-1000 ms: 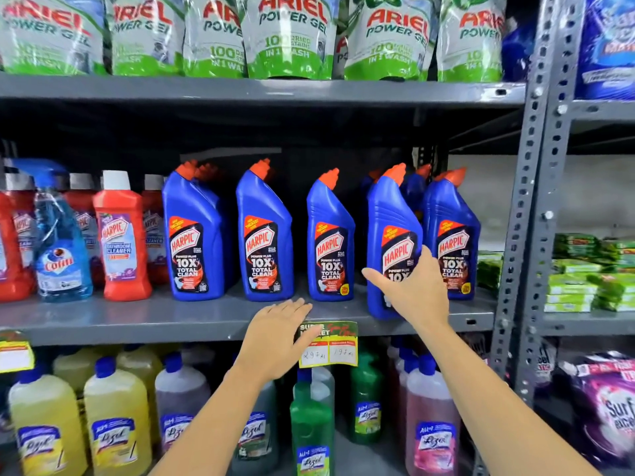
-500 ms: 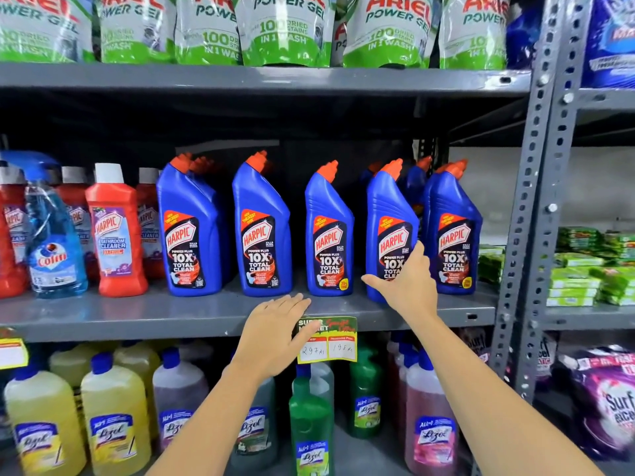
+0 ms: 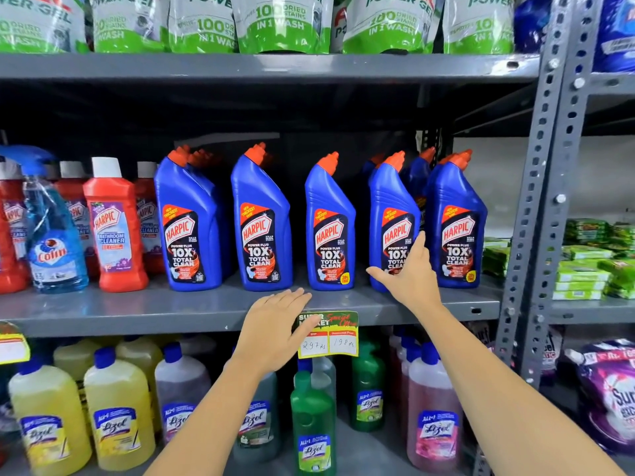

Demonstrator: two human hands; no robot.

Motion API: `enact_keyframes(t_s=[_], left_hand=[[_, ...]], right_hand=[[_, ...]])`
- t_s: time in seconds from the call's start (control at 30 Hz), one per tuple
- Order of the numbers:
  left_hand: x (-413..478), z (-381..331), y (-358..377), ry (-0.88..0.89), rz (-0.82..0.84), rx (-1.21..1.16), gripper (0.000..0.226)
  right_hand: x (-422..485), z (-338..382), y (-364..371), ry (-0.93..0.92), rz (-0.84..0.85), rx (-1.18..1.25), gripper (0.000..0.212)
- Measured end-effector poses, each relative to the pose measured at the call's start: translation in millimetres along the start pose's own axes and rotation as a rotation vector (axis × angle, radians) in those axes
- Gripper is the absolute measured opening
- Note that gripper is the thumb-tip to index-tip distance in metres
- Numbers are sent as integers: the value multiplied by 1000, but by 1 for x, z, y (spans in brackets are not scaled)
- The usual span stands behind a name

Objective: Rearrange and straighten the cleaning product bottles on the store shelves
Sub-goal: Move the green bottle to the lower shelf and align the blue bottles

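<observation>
My right hand presses straight-fingered on the Harpic bottle above the "297" price tag; my left hand lies flat at the tag's left edge.

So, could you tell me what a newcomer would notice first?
A row of blue plastic Harpic bottles with orange caps lines the grey metal middle shelf. The right hand touches the fourth bottle; the left hand rests on the shelf edge, by a yellow price tag.

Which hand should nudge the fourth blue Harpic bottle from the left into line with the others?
Right. The right hand touches that bottle; the left hand rests lower, on the shelf edge by the price tag.
</observation>
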State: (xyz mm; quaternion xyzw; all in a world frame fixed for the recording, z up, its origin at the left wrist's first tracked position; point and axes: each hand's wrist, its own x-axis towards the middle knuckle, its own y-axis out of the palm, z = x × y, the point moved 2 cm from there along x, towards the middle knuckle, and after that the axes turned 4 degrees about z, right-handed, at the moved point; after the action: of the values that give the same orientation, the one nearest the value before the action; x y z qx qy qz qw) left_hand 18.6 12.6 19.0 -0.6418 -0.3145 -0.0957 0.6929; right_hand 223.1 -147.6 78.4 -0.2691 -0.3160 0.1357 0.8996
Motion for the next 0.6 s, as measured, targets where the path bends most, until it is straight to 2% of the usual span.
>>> enact_keyframes(t_s=[0.3,0.53,0.6], left_hand=[[-1,-1,-1,16,-19,0,80],[-3,0,1,12,-58,-29,72],[-3,0,-1,20,-75,-64,70]], right_hand=[[-1,-5,2,-10,-5,24,125],[-2,-9,7,10,-13,26,123],[-7,-8,6,13,-81,55,118]])
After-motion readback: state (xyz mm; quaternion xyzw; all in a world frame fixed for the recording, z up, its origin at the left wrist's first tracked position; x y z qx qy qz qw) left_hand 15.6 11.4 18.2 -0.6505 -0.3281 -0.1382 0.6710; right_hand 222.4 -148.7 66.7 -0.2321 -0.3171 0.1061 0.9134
